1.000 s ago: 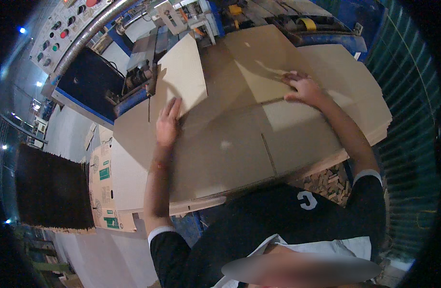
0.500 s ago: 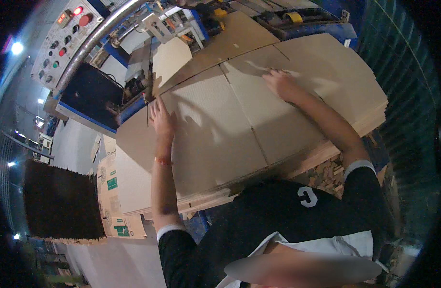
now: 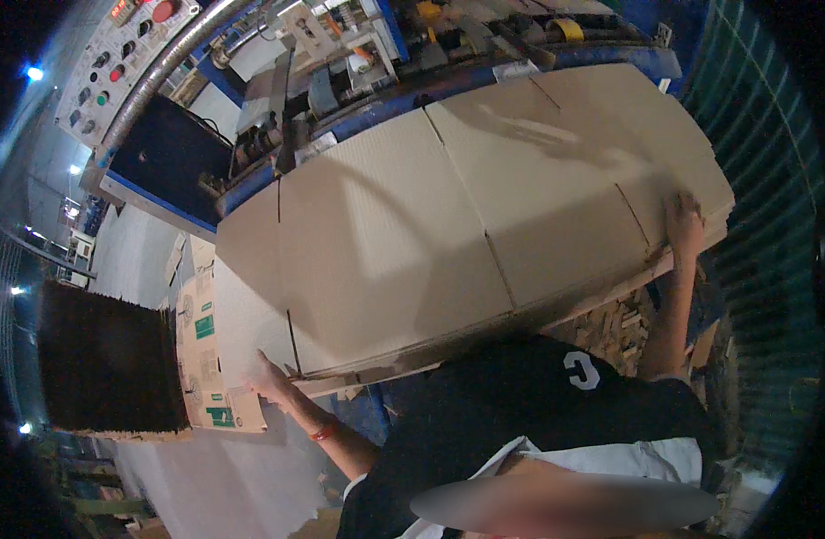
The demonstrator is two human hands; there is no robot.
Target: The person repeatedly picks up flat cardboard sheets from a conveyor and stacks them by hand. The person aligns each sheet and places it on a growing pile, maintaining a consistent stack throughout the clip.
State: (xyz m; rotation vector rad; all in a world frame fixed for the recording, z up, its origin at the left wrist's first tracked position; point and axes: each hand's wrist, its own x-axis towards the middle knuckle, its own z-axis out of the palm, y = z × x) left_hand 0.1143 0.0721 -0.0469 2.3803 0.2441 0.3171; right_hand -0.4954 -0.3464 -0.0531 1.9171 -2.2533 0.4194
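Note:
A stack of brown cardboard sheets (image 3: 385, 225), the top one slotted and creased, lies in front of me against the machine. My left hand (image 3: 270, 381) is at the near left edge of the top cardboard sheet, closed around its rim with the thumb on top; the fingers beneath are hidden. At the near right edge, my right hand (image 3: 685, 225) has its fingers curled over the sheet's border, slightly blurred. Both arms are spread wide, and shadows fall across the board.
Beyond the stack is a blue machine (image 3: 592, 61) with rollers and metal guides. A control panel (image 3: 116, 67) with buttons stands at the far left. Printed cardboard (image 3: 199, 346) and a dark stack (image 3: 111, 359) are at left. Cardboard scraps (image 3: 610, 325) lie below; a green corrugated wall (image 3: 763, 198) is at right.
Both hands have drawn back from the far part of the sheet and spread to its near corners. The sheet lying farther forward in the machine is no longer in view, exposing the rollers.

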